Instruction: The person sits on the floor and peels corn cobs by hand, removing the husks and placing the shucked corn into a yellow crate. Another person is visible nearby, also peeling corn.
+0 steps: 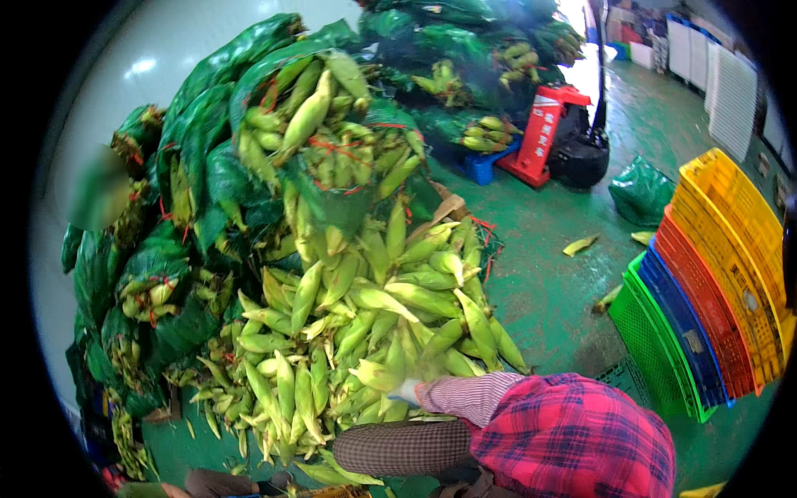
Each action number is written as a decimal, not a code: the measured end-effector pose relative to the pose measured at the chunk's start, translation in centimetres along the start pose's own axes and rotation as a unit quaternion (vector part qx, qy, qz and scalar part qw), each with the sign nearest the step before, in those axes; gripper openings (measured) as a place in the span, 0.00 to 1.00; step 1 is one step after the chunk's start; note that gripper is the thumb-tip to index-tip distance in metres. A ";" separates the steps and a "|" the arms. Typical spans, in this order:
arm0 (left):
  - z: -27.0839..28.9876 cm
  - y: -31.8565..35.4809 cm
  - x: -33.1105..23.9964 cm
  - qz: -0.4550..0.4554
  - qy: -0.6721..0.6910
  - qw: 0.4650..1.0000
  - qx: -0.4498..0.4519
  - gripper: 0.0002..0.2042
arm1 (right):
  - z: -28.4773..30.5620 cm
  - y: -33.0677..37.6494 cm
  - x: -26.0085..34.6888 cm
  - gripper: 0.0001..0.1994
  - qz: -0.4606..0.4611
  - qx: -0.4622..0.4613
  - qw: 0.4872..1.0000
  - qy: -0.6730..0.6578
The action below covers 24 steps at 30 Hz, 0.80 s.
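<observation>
Green mesh sacks [199, 133] stand piled along the left and back, packed with corn ears in pale green husks that show through the netting and at the mouths, some with red ties. On the right, plastic crates [656, 319] in yellow, orange-red, blue and green sit nested one in another, and pale crates [730, 91] stand farther back. A crumpled green bag [643, 191] lies on the wet green floor [540, 282], its contents hidden.

The loose corn heap [390, 299] spreads across the middle, below the sacks. The wearer's own hands are out of view — I cannot tell whether they grasp anything. A co-worker in red plaid [573, 436] leans in from the lower right, a gloved hand [405, 392] at the heap's near part, just beside a pale ear [376, 375]; its grip is unclear.

White characters mark the red pallet jack [540, 137] behind.
</observation>
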<state>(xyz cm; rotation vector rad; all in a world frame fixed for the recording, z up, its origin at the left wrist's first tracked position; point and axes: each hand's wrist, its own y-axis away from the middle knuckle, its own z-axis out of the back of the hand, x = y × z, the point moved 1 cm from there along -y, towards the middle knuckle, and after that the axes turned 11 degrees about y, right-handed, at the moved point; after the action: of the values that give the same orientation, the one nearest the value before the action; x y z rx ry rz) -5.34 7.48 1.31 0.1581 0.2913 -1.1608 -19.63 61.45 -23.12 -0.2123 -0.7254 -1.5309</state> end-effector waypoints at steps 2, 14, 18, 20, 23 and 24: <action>-0.2 0.2 -1.2 0.000 -0.004 1.000 -0.003 0.30 | -0.2 -0.6 -0.1 0.23 -0.064 -0.006 0.998 0.009; -2.4 -0.7 4.2 -0.009 -0.015 0.993 -0.113 0.34 | 5.2 4.1 0.3 0.38 -0.175 -0.023 0.981 -0.085; -3.3 0.1 6.4 -0.007 -0.110 0.981 -0.160 0.37 | 8.2 5.8 0.3 0.29 -0.104 -0.062 0.990 -0.077; -2.7 0.8 5.7 -0.023 -0.072 0.980 -0.186 0.42 | 9.5 7.0 0.5 0.23 -0.098 -0.042 0.966 -0.237; -1.2 1.0 3.6 0.016 -0.076 0.978 -0.194 0.40 | 10.9 8.1 1.0 0.14 -0.156 0.037 0.888 -0.432; -0.6 1.1 3.2 0.023 -0.086 0.976 -0.199 0.38 | 11.3 8.2 1.4 0.13 -0.154 0.070 0.880 -0.444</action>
<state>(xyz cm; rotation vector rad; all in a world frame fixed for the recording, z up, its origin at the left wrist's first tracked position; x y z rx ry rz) -3.21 5.25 -0.28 -0.2859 0.3584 -1.0402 -15.31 67.19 -11.04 -0.7470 -1.6556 -1.6455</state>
